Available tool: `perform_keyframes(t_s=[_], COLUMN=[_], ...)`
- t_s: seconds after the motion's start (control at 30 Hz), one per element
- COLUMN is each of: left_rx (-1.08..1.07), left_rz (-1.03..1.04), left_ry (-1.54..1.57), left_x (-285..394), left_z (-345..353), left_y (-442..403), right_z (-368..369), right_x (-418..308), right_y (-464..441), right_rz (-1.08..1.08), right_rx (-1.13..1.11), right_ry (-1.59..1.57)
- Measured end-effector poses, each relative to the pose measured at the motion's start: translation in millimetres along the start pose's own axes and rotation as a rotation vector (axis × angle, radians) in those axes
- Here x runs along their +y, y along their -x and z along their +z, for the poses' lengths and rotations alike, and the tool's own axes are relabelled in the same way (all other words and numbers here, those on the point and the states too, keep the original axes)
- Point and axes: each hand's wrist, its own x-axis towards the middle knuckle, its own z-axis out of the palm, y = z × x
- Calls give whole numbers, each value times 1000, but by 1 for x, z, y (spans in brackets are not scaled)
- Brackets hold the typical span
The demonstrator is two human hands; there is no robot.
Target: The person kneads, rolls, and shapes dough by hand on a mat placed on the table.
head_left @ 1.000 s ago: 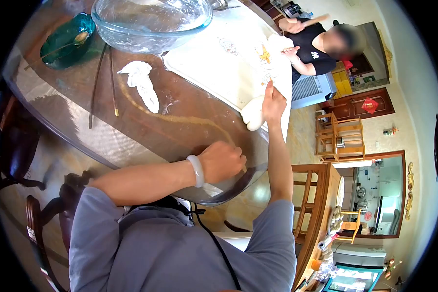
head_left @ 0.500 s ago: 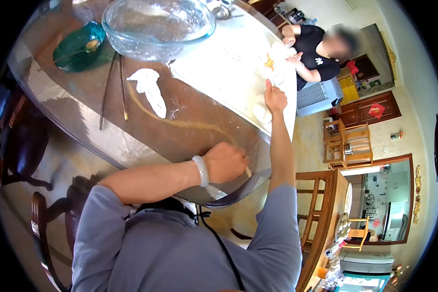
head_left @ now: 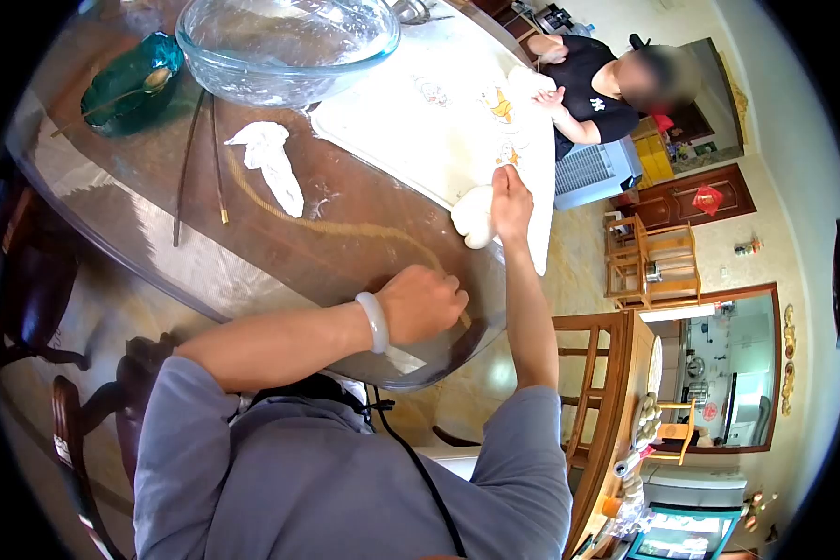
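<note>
My left hand (head_left: 423, 305), below a pale bracelet (head_left: 373, 322), rests as a closed fist on the brown tabletop (head_left: 345, 266); nothing shows in it. Closed fingers of my right hand (head_left: 511, 203) press on white dough (head_left: 474, 217), which bulges out on the left side of the hand. Under the dough lies a white mat (head_left: 411, 140) with printed cartoon figures, near the table's edge. A crumpled white cloth (head_left: 273, 168) lies left of the mat. Beyond it stands a large glass bowl (head_left: 289, 89) with white residue on its wall.
A green dish (head_left: 126, 103) with a spoon (head_left: 157, 80) is at the upper left, near two dark sticks (head_left: 189, 168). Another person (head_left: 597, 98) in black has their hands at the mat's far edge. Wooden furniture (head_left: 616, 392) stands at the right.
The view has shifted slightly. My right thumb, stretched out before, now lies closer to the fingers by the dough. The other person's raised hand with a wooden stick has come down. My left fist stays put.
</note>
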Motion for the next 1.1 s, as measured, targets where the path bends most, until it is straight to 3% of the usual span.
perform_keyframes(t_s=[0.13,0.23,0.37,0.53,0.63,0.7,0.83,0.97,1.1], left_rx=[-19,-47,-43,2,60,52,32,27,4], left_rz=[11,6,-15,12,-6,-26,-16,-3,25], left_ry=[31,57,29,-17,-13,5,11,-6,-2], left_x=[10,15,11,-3,-10,-8,0,0,4], left_z=[9,8,1,-6,-9,-8,-5,1,3], left_y=[2,1,-1,1,2,2,2,2,3], right_z=[26,37,51,40,18,-2,-16,8,34], right_x=[17,22,44,26,14,16,6,-17,-9], right_y=[-20,-48,-79,-68,-49,-49,-20,3,-15], right_rz=[-101,-63,44,80,212,386,187,-229,-233], right_rx=[-122,-259,-310,-195,-106,-186,-243,139,119], right_ry=[162,341,337,403,-55,-358,-202,176,270])
